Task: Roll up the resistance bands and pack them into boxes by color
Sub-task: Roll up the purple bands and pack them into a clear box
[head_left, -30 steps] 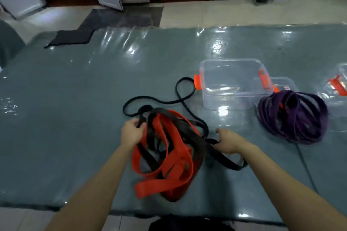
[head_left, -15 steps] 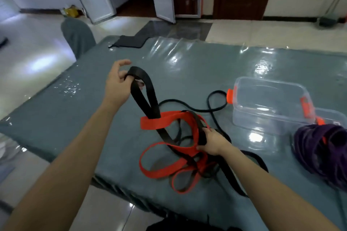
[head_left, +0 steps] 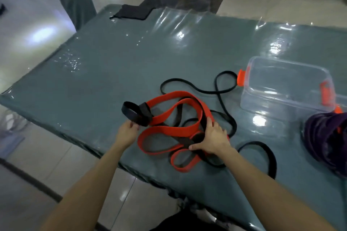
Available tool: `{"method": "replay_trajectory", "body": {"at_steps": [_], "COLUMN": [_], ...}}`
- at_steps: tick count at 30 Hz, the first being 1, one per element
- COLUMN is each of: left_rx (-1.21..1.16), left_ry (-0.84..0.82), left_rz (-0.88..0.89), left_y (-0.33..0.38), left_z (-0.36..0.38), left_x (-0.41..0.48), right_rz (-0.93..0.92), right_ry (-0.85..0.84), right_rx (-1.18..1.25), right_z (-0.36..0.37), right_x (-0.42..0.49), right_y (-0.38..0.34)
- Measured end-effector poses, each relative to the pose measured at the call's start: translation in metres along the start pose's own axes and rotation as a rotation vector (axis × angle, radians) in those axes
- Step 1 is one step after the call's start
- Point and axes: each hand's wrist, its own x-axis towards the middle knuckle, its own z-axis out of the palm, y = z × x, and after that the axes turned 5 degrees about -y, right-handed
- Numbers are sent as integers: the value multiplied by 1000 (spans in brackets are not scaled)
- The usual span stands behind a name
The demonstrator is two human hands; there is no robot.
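Several tangled red-and-black bands [head_left: 169,129]

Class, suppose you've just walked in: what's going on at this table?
A person is untangling resistance bands on the table. The left hand holds the coiled end of a wide black band, while the right hand presses flat on the tangle where it crosses the red band. The clear box nearby looks empty, and the purple bands lie heaped beside it, not yet packed.

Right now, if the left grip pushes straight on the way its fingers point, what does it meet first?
The left grip pinches the wide black rubber band loop, so that comes first; the flat red rubber band seems to lie just beyond.
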Motion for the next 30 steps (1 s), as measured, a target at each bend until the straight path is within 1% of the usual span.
{"method": "replay_trajectory", "body": {"at_steps": [1, 3, 5, 7, 8, 9, 11, 12, 13, 15, 16, 17, 20, 21, 22, 23, 24, 25, 26, 27, 28, 30], "left_rx": [-5, -107, -134, -80, 25, 228, 734, 893, 918, 739, 622, 503, 191, 181, 227, 302, 379, 427, 436, 408, 353, 248], "left_ry": [-7, -69, -89, -77, -89, -121, -230, -241, -224, -191, -160, -91, 239, 367, 486, 566, 563, 470, 314, 155, 39, -63], "left_rz": [86, 231, 319, 357, 353, 354, 347, 369, 402, 452, 474, 493, 589, 610, 585, 523, 448, 382, 333, 288, 256, 258], "left_y": [9, 28, 44, 57, 60, 62, 56, 53, 52, 62, 73, 88, 131, 139, 142, 140, 135, 127, 117, 106, 94, 69], "left_z": [6, 15, 21, 24, 26, 30, 39, 41, 41, 30, 19, 3, -58, -76, -90, -98, -99, -93, -81, -66, -49, -20], "left_x": [4, 12, 22, 35, 41, 47, 50, 52, 54, 61, 67, 75, 99, 106, 111, 115, 117, 118, 117, 112, 106, 92], "right_rz": [7, 4, -6, 1, 7, 4, -3, -1, 3, 14, 23, 30, 43, 47, 51, 51, 49, 40, 27, 11, -1, -12], "right_ry": [7, 0, 10, 21, 28, 35, 29, 19, 7, -9, -27, -52, -117, -130, -136, -139, -143, -144, -144, -142, -138, -113], "right_rx": [-2, -54, -104, -87, -85, -104, -171, -193, -203, -192, -173, -152, -122, -119, -122, -131, -144, -157, -168, -171, -169, -158], "right_z": [0, 0, 2, 5, 6, 7, 9, 10, 12, 14, 12, 11, 2, 0, -2, -4, -6, -7, -8, -9, -9, -8], "right_x": [0, -1, -3, -7, -10, -12, -15, -15, -16, -15, -14, -13, -8, -6, -4, -3, -3, -3, -4, -5, -6, -11], "right_y": [0, -1, 1, 5, 8, 11, 17, 18, 19, 22, 23, 24, 22, 19, 17, 15, 14, 13, 12, 11, 11, 11]}}
